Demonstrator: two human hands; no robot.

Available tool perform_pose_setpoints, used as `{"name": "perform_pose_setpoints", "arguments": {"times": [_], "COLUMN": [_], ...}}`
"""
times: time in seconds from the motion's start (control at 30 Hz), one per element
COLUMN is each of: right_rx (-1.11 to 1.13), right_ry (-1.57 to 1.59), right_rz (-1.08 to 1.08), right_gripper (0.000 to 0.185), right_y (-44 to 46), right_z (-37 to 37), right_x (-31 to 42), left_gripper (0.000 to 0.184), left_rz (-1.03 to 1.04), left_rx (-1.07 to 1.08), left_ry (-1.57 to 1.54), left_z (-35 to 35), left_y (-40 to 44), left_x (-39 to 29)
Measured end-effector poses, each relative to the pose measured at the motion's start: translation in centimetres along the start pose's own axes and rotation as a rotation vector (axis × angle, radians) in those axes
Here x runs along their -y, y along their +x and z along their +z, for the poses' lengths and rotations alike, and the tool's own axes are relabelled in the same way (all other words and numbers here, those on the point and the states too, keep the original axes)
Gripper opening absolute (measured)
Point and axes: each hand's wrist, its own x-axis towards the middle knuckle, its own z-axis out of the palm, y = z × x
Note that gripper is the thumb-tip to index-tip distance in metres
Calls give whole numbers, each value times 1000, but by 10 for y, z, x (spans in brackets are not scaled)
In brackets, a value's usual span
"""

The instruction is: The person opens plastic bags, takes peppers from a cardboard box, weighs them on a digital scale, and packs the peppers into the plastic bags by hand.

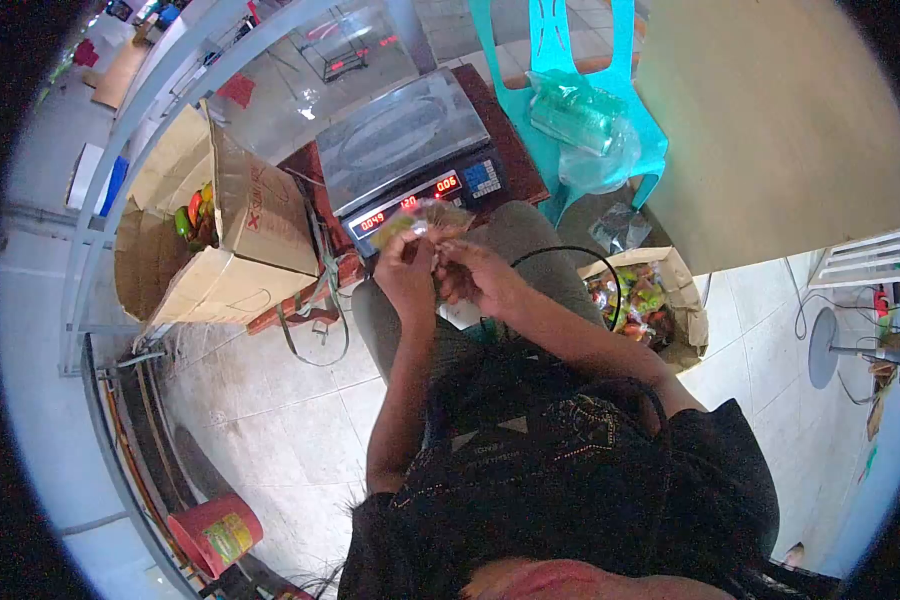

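Note:
My left hand and my right hand meet over my lap, with fingers closed at the near end of a small clear plastic bag. Something greenish and brownish shows through the plastic; its kind is not clear. Just beyond the bag sits a digital weighing scale with a flat metal pan and lit red digits. The bag covers part of the scale's front panel. My fingers partly hide the end of the bag.
On the left stands an open cardboard box with red and green peppers inside. Another box, holding colourful bagged produce, is at my right. A turquoise chair bears plastic bags. A red bucket stands lower left.

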Motion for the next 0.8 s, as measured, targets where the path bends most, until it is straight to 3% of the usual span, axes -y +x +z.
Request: {"name": "perform_pose_setpoints", "arguments": {"times": [0.03,0.13,0.23,0.3,0.53,0.63,0.8], "right_rx": [-119,-325,-357,-372,-574,-496,-531], "right_ry": [-193,-1381,-1532,-1463,-1169,-1015,-1059], "right_rz": [-46,-859,-1024,-1034,-762,-773,-850], "right_gripper": [18,16,14,14,18,17,12], "right_y": [-7,-15,-20,-13,-13,-17,-26], "right_z": [12,42,53,49,40,45,59], "right_x": [14,30,47,55,63,63,60], "left_gripper": [11,11,13,14,26,31,36], "left_rz": [58,131,54,11,-32,-29,-41], "left_rx": [-13,-7,101,178,234,221,212], "left_ry": [-16,-43,-165,-430,-576,-589,-674], "left_z": [3,6,2,6,17,18,13], "left_y": [-1,-5,-4,-7,-27,-32,-40], "left_x": [2,9,7,3,-28,-39,-52]}}
